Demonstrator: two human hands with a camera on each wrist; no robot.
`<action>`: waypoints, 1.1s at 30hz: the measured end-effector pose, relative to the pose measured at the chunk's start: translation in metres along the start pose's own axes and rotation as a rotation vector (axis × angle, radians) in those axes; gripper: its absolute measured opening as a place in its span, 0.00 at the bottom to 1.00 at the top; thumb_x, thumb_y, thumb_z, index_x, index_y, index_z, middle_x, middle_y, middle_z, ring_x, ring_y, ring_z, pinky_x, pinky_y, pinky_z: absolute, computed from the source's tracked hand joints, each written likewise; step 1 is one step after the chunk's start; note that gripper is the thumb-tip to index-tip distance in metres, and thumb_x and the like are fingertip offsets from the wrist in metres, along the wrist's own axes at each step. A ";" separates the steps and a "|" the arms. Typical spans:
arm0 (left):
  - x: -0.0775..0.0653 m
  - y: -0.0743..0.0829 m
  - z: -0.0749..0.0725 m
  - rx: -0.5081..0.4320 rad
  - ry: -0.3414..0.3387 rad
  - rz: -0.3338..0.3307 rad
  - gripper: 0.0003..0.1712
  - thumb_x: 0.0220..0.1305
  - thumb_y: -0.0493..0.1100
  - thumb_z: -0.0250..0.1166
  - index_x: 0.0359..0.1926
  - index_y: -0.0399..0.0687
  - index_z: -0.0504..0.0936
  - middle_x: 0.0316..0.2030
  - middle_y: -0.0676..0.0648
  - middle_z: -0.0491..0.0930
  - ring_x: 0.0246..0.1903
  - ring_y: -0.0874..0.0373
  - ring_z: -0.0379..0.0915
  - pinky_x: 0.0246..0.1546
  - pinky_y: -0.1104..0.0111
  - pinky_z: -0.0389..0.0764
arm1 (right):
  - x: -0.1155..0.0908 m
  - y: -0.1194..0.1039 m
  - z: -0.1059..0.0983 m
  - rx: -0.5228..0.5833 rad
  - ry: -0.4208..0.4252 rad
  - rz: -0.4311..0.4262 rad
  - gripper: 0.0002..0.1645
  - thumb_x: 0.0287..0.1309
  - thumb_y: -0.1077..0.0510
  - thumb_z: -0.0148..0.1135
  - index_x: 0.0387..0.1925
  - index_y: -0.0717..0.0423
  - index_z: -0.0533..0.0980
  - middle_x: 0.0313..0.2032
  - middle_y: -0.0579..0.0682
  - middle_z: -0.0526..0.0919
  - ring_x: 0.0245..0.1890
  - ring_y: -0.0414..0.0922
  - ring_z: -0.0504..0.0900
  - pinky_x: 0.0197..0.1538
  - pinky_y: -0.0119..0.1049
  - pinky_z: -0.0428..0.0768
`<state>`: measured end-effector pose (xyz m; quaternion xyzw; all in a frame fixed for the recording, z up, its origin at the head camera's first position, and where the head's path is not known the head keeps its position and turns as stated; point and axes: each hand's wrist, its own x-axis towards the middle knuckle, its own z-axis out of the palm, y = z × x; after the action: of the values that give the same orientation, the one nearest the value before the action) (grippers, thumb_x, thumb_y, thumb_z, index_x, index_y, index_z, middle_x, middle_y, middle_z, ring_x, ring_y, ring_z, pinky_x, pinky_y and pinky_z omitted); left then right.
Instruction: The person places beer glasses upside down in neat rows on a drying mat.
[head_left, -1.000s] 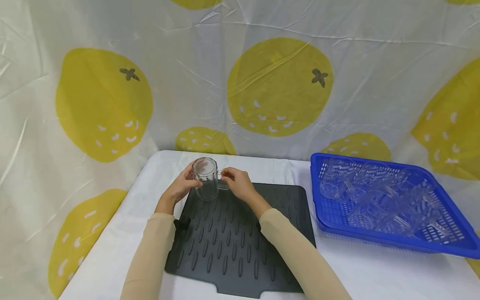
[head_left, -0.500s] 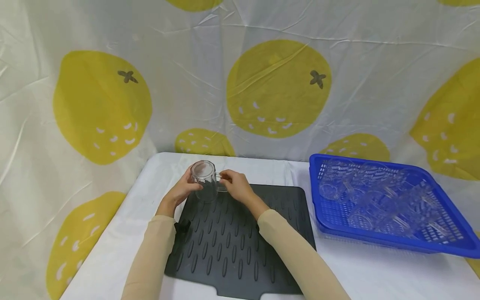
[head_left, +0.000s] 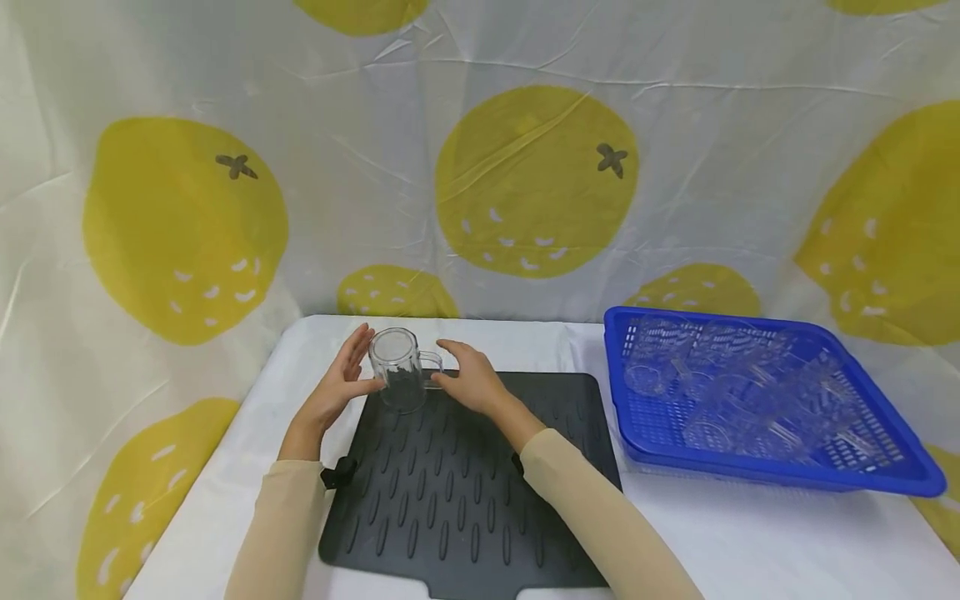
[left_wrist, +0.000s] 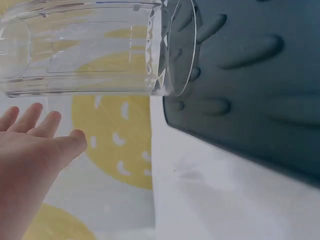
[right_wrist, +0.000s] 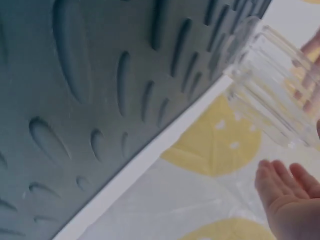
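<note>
A clear glass mug (head_left: 402, 379) stands upside down at the far left corner of a black ridged drying mat (head_left: 461, 492), its handle to the right. My left hand (head_left: 336, 392) is beside its left side, fingers extended and thumb by the glass. In the left wrist view a gap shows between the left hand (left_wrist: 37, 152) and the mug (left_wrist: 95, 55), whose rim is on the mat. On the handle side, my right hand (head_left: 476, 379) has its fingers spread and holds nothing. The right wrist view shows the right hand (right_wrist: 292, 197) apart from the mug (right_wrist: 270, 85).
A blue plastic basket (head_left: 613, 383) with several clear glass mugs (head_left: 738, 392) stands right of the mat. White cloth (head_left: 720, 550) covers the table. A curtain (head_left: 352, 192) printed with yellow lemons hangs behind. Black wrist straps show, one at the left wrist (head_left: 341, 473).
Both hands held the mug earlier, the right at its handle. Now they have let go and moved slightly apart, fingers opened, while the mug stays on the mat. The head view has shifted slightly.
</note>
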<state>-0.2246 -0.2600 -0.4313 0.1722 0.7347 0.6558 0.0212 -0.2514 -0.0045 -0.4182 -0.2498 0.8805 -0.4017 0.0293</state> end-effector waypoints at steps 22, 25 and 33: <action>-0.101 0.027 0.032 0.563 -0.152 -0.297 0.59 0.56 0.50 0.73 0.75 0.31 0.45 0.73 0.29 0.45 0.71 0.30 0.40 0.63 0.35 0.51 | -0.106 0.009 -0.079 0.122 0.275 -0.074 0.36 0.65 0.56 0.63 0.70 0.60 0.63 0.67 0.59 0.67 0.66 0.58 0.66 0.64 0.55 0.67; -0.108 0.027 0.039 0.590 -0.190 -0.276 0.55 0.56 0.52 0.73 0.74 0.33 0.53 0.72 0.30 0.50 0.70 0.30 0.44 0.62 0.36 0.54 | -0.123 0.015 -0.088 0.137 0.292 -0.058 0.36 0.65 0.57 0.63 0.70 0.61 0.62 0.67 0.60 0.67 0.67 0.57 0.65 0.65 0.53 0.66; -0.119 0.015 0.052 0.608 -0.241 -0.298 0.48 0.56 0.54 0.73 0.71 0.38 0.63 0.72 0.33 0.53 0.71 0.31 0.41 0.61 0.35 0.55 | -0.157 0.032 -0.109 0.077 0.353 0.016 0.33 0.66 0.56 0.61 0.68 0.64 0.64 0.64 0.61 0.70 0.65 0.58 0.67 0.65 0.53 0.66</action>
<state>-0.0962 -0.2427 -0.4474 0.1378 0.9055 0.3719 0.1511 -0.1544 0.1612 -0.3912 -0.1669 0.8580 -0.4724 -0.1132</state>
